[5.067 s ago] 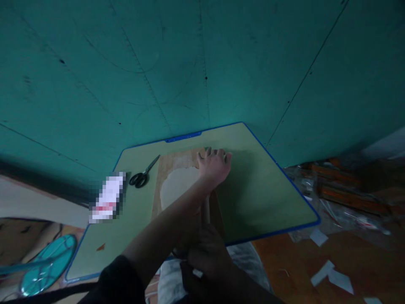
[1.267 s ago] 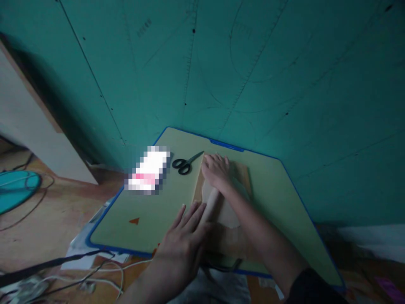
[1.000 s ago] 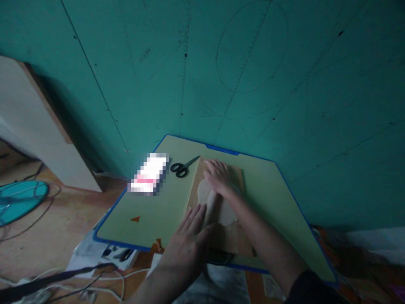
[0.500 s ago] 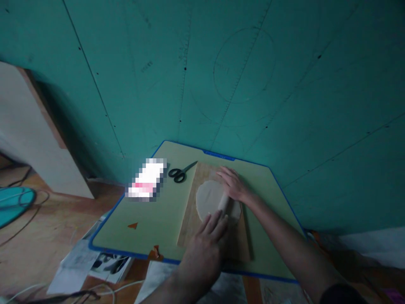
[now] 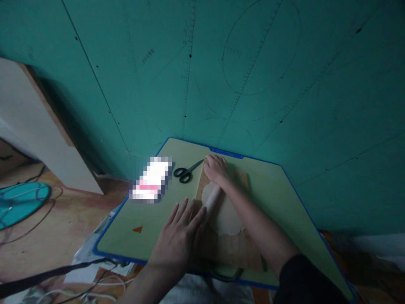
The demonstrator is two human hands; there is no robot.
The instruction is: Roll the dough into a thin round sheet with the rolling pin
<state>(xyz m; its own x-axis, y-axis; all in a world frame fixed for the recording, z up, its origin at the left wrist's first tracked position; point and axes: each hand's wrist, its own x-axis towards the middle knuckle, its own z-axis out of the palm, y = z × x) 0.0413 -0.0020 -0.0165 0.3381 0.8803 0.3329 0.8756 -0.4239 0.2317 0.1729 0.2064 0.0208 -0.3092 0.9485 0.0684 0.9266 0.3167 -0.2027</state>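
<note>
A pale rolling pin (image 5: 212, 202) lies slantwise across the left part of a flat, rounded sheet of dough (image 5: 228, 215). Beneath the dough is a wooden board (image 5: 234, 253). My left hand (image 5: 177, 234) rests over the pin's near end, its fingers stretched out and spread past the board's left edge. Over the far end, my right hand (image 5: 217, 167) bends its fingers down by the board's top left corner, and its palm covers that end of the pin. Part of the dough's right side is hidden by my right forearm.
The board lies on a pale table (image 5: 284, 219) with a blue rim. Black-handled scissors (image 5: 186, 173) touch or nearly touch the board's left side. Further left are a blurred bright screen (image 5: 152, 179) and a small orange triangle (image 5: 138, 229). A green wall (image 5: 158, 84) stands behind.
Both hands and the rolling pin have moved left across the dough, which now shows mostly to the pin's right. My left fingers have spread apart. The camera view has shifted slightly.
</note>
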